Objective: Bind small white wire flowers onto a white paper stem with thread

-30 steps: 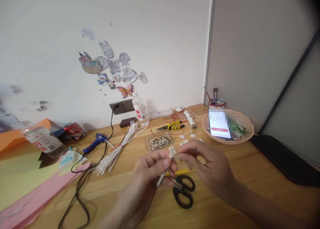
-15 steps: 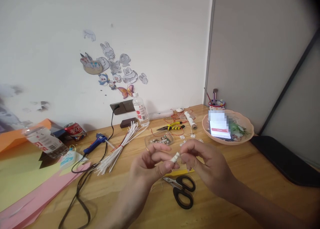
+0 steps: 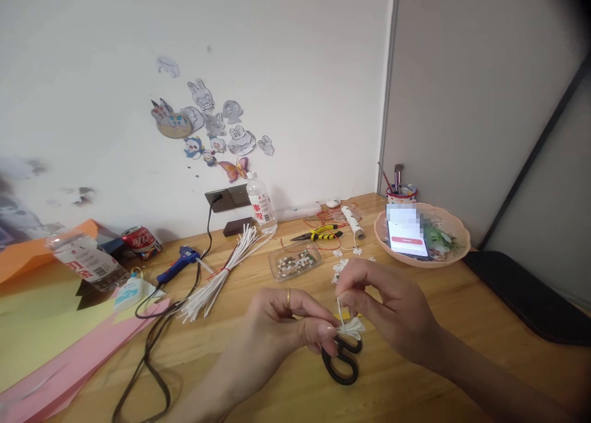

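Between the thumb and fingers of my left hand (image 3: pixel 290 324) is a small bundle of looped white cord (image 3: pixel 353 329), its loops fanning out to the right. My right hand (image 3: pixel 390 300) pinches one white strand (image 3: pixel 340 313) that rises from the bundle. Both hands are closed and held above the table. Just beneath them lie scissors (image 3: pixel 344 374) with black handles; my left hand hides their blades. A sliver of something yellow shows behind the cord. Beyond my fingers are small white flower-shaped pieces (image 3: pixel 340 268).
A clear box of beads (image 3: pixel 295 263), yellow-black pliers (image 3: pixel 318 233) and a bundle of white strips (image 3: pixel 221 275) lie farther back. Left are a blue glue gun (image 3: pixel 180 263), its cable, a glue bottle (image 3: pixel 130 292) and coloured paper. A phone (image 3: pixel 406 238) rests on a pink bowl (image 3: pixel 457 260) at right.
My left hand has moved right and slightly down. The white piece now shows fanned loops, and my right hand draws a strand upward from it. The bead box is now uncovered.
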`<state>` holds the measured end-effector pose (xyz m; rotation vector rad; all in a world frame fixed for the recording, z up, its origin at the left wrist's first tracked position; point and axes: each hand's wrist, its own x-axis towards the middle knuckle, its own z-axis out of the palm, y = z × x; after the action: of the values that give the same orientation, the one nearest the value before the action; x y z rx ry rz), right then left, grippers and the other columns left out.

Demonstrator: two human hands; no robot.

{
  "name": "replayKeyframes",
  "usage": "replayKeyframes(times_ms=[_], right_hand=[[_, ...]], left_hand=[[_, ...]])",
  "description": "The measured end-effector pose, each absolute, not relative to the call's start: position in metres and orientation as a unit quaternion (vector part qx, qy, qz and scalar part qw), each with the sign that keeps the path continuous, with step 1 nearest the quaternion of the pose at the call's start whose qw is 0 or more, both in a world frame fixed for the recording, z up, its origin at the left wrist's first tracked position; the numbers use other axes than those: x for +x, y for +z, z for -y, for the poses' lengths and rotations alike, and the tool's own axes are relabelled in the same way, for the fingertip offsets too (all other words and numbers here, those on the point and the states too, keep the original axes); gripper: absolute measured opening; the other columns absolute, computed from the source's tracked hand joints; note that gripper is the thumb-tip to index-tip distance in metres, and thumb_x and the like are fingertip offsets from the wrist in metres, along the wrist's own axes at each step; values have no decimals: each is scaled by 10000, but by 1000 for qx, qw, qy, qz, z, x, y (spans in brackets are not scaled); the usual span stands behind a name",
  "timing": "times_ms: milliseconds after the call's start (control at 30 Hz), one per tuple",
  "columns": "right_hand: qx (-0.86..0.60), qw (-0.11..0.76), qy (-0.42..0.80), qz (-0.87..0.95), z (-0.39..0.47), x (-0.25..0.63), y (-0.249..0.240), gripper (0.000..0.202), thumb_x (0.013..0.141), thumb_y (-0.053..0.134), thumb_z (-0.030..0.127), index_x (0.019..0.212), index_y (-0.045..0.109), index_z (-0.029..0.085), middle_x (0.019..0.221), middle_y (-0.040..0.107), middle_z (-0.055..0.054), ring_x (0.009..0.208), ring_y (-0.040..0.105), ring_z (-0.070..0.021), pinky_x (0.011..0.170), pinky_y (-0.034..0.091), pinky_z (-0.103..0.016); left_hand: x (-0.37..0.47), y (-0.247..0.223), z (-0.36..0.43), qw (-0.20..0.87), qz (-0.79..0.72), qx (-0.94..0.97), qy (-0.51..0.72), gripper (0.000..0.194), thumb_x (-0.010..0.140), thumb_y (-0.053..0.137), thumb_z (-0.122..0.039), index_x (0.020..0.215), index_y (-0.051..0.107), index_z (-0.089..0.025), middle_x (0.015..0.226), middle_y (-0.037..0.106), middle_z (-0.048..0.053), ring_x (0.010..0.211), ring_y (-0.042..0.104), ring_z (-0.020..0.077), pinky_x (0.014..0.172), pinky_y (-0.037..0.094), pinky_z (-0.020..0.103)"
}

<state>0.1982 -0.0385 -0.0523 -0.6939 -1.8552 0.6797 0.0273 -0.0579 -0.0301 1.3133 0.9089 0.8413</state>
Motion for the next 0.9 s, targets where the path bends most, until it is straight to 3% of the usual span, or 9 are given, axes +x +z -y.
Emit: replayKeyframes(times_ms=[233,900], right_hand=[[-276,475,275,789,37,196,-54,113,771,534,140,664,530,175,585,521,44,524,455,-75,494,352,-191],[-306,466,270,785,36,193,-58,104,792,507,179,690,526,181,564,504,42,506,450,-84,479,343,-197]], left_hand=[[29,-30,57,630,-405,562,350,26,633,683,-176,616,703,-176,573,655,-9,566,556,89,589,435,186],[32,-39,55,642,-419,505,398,75,593,687,-99,545,675,-155,484,631,-36,488,523,56,539,404,160]])
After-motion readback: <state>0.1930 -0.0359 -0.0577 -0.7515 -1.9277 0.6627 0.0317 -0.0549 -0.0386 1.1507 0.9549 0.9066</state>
